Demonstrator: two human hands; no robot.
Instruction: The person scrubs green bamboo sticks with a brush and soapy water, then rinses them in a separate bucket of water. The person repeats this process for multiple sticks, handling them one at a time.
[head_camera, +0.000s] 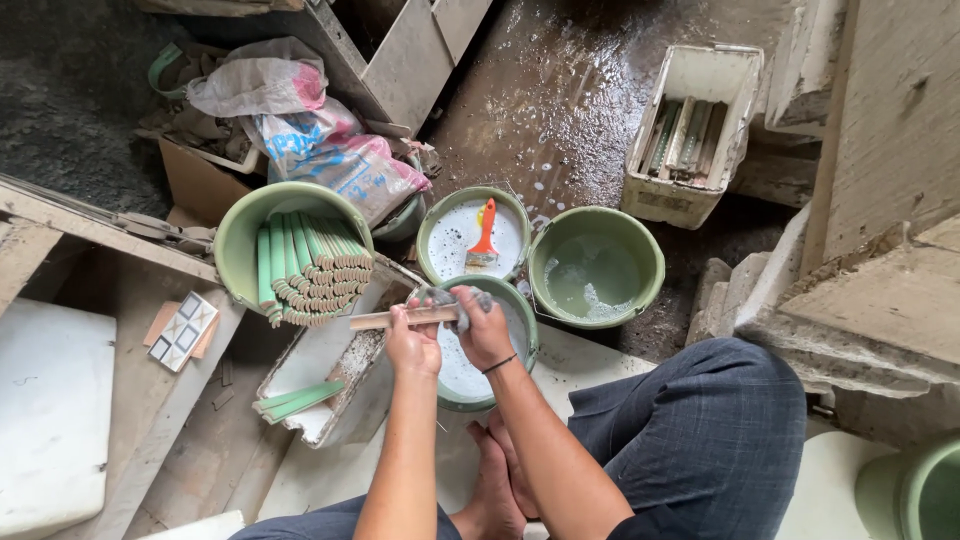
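Left hand (412, 345) closed on a narrow tile strip (385, 319), which juts out to its left. Right hand (482, 325) grips a grey rag (440, 297) against the strip, above a green bucket (520, 335).

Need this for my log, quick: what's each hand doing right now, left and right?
Left hand: closed around a thin tan strip.
Right hand: closed on a grey rag, pressed against the strip over a green bucket.
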